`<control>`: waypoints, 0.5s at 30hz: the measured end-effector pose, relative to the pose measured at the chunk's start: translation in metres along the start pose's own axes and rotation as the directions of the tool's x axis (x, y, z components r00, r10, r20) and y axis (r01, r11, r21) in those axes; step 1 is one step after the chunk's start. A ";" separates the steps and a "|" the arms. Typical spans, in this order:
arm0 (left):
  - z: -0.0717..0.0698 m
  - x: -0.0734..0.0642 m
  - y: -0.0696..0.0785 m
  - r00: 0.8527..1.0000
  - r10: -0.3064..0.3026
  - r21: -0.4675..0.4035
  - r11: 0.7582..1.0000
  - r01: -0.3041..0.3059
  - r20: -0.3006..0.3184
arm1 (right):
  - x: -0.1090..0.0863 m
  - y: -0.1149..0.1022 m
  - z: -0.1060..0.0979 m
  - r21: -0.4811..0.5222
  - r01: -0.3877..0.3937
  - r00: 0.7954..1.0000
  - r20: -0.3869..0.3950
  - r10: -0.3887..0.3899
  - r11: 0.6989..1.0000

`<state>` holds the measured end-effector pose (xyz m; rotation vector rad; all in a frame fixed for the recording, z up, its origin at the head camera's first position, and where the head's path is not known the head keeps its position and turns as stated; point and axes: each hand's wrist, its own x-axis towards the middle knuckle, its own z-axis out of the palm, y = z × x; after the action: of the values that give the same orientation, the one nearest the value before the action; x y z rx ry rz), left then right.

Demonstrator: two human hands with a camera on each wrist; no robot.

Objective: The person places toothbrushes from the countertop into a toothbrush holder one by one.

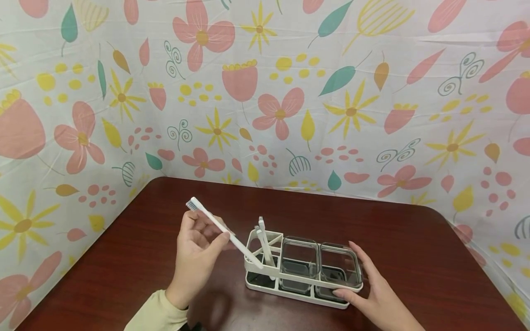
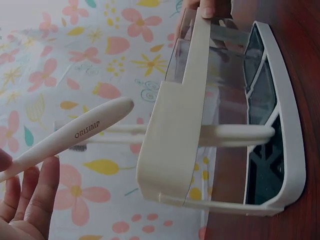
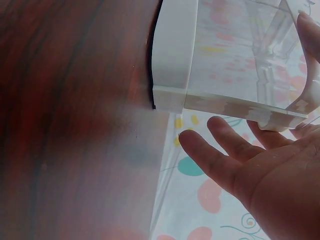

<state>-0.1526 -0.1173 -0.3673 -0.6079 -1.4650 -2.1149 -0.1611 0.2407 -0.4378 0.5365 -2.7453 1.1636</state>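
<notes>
My left hand pinches a white toothbrush with grey bristles, its head up to the left. Its handle end slants down in front of the left end of a white toothbrush holder; the left wrist view shows ORISIMP printed on that handle. Two white toothbrushes stand heads up in the holder's divided left section. Two clear cups sit side by side in the rest of its frame. My right hand grips the holder's right end, thumb in front and fingers behind; several fingers stretch beside it.
The holder's base, with dark inset pads, stands on a dark reddish-brown table. A white cloth printed with flowers and leaves hangs behind the table and along its left and right sides.
</notes>
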 end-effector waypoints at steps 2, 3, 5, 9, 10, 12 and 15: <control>0.003 -0.001 -0.002 1.000 0.009 -0.004 1.000 -0.009 -0.008 | 0.000 0.000 0.000 0.001 -0.001 1.000 0.000 0.001 1.000; 0.004 -0.001 -0.002 1.000 0.016 -0.002 1.000 -0.016 -0.010 | 0.000 0.000 0.000 -0.001 0.002 1.000 -0.004 -0.002 1.000; 0.007 -0.002 -0.004 0.999 0.033 0.005 0.999 -0.033 -0.005 | 0.000 0.000 0.000 -0.006 0.007 1.000 -0.010 -0.007 1.000; 0.012 -0.003 -0.009 0.998 0.059 0.034 0.998 -0.059 0.013 | 0.000 0.001 0.001 -0.011 0.019 1.000 -0.022 -0.019 1.000; 0.013 -0.003 -0.010 0.998 0.063 0.041 0.997 -0.063 0.016 | 0.000 0.001 0.001 -0.010 0.018 1.000 -0.021 -0.018 1.000; 0.014 -0.004 -0.011 0.998 0.066 0.062 0.996 -0.067 0.021 | 0.000 0.000 0.001 -0.009 0.015 1.000 -0.018 -0.015 1.000; 0.016 -0.004 -0.013 0.996 0.078 0.096 0.992 -0.081 0.033 | 0.000 0.000 0.001 -0.006 0.011 1.000 -0.013 -0.011 1.000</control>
<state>-0.1560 -0.0974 -0.3740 -0.6521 -1.5247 -1.9691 -0.1608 0.2406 -0.4385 0.5405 -2.7304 1.1517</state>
